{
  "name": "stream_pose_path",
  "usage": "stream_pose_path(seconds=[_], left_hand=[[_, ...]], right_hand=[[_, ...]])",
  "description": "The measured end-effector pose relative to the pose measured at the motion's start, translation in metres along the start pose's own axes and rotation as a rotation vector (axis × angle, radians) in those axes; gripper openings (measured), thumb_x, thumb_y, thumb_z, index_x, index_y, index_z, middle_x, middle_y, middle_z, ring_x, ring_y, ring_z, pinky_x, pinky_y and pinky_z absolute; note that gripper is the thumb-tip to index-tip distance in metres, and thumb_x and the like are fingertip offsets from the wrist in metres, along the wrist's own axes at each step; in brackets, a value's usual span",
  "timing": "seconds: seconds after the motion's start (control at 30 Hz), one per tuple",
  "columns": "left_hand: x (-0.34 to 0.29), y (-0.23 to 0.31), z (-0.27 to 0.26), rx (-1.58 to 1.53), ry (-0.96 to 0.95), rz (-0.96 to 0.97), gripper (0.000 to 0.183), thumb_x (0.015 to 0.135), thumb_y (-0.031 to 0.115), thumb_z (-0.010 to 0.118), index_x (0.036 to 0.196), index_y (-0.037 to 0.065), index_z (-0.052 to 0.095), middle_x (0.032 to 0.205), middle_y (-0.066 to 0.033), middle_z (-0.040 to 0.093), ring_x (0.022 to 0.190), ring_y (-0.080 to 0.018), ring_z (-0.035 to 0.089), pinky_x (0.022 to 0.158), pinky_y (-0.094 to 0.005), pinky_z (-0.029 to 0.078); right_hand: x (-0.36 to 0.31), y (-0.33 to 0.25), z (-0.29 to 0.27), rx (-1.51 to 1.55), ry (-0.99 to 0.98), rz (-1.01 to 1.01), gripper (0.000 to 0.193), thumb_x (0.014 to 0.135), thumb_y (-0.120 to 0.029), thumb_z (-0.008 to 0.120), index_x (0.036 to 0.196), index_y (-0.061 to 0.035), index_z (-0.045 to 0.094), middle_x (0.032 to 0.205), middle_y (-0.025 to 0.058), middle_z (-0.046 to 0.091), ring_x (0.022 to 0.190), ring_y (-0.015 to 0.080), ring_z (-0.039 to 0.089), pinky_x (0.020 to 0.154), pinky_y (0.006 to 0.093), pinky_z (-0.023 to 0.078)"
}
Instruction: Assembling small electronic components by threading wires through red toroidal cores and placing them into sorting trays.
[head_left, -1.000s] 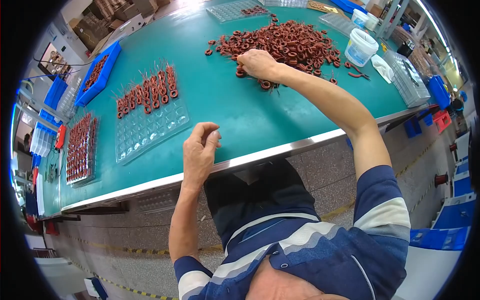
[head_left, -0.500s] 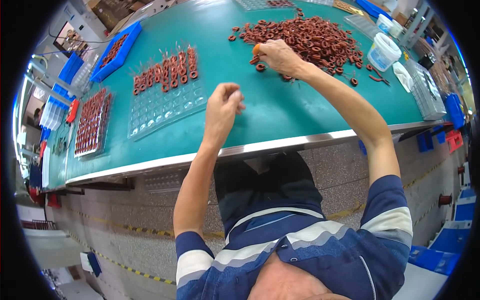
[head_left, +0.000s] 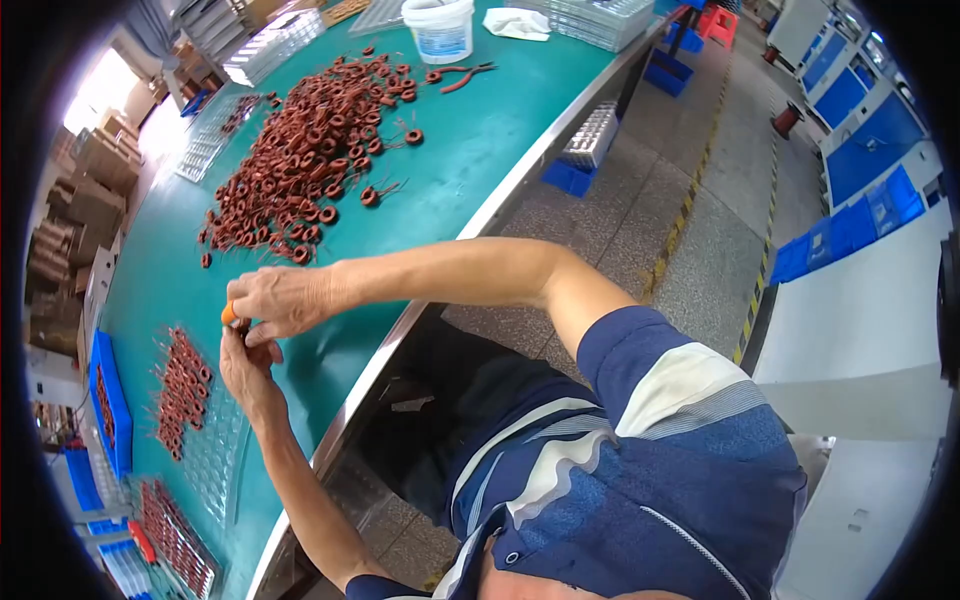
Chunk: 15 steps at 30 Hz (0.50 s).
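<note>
My right hand (head_left: 282,301), with an orange cover on a fingertip, meets my left hand (head_left: 250,376) above the green table. Both hands are closed, their fingertips together on a small dark red-brown piece (head_left: 240,324). Fingers cover most of it; it looks like one of the wire-wound ring coils. Beyond my right hand lies a heap of such coils (head_left: 320,140), with thin wire leads. Left of my left hand, rows of coils (head_left: 183,385) stand in part of a clear plastic tray (head_left: 215,465) with round pockets.
Pliers with red handles (head_left: 460,76) lie beside a white bucket (head_left: 440,35) and a white cloth (head_left: 517,24). A filled coil tray (head_left: 175,530) and a blue bin (head_left: 112,400) are at left. The table's metal edge (head_left: 380,350) runs close to my body.
The view has turned to the right. My right hand has left the heap and come to my left hand, and their fingertips now touch.
</note>
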<state>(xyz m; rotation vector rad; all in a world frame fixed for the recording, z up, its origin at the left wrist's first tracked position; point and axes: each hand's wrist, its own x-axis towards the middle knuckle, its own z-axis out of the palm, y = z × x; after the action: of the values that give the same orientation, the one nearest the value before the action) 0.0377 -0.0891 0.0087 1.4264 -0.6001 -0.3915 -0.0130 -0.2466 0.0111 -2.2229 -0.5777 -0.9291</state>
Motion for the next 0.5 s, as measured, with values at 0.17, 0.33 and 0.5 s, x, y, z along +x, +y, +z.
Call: stream_pose_path(seconds=[0.17,0.33,0.5], left_hand=[[-0.008,0.001,0.002,0.001,-0.047,-0.079,0.032,0.1,0.034,0.045,0.099,0.004,0.056,0.075,-0.0033,0.058,0.059,-0.0105,0.053,0.051,-0.023,0.04],[-0.029,0.008,-0.017,0.019,0.053,0.033,0.035,0.1,0.031,0.046,0.118,0.002,0.05,0.086,-0.004,0.061,0.071,-0.01,0.058,0.058,-0.0219,0.044],[-0.028,0.008,0.004,-0.103,-0.094,-0.014,0.027,0.1,0.024,0.046,0.114,0.003,0.053,0.08,-0.0034,0.054,0.061,-0.0105,0.051,0.053,-0.0249,0.044]], right_hand=[[-0.007,-0.013,-0.005,0.093,0.077,0.184,0.03,0.081,-0.029,0.064,0.091,-0.0013,0.068,0.084,0.0168,0.065,0.083,0.0332,0.064,0.076,0.0412,0.05],[0.001,-0.025,0.023,0.339,0.04,0.312,0.033,0.083,-0.03,0.062,0.087,0.0023,0.067,0.073,0.0211,0.064,0.067,0.0282,0.066,0.061,0.0358,0.051],[-0.011,-0.027,-0.019,0.569,-0.097,0.713,0.037,0.096,-0.035,0.054,0.101,0.0005,0.062,0.067,0.004,0.061,0.056,0.01,0.059,0.051,0.025,0.047]])
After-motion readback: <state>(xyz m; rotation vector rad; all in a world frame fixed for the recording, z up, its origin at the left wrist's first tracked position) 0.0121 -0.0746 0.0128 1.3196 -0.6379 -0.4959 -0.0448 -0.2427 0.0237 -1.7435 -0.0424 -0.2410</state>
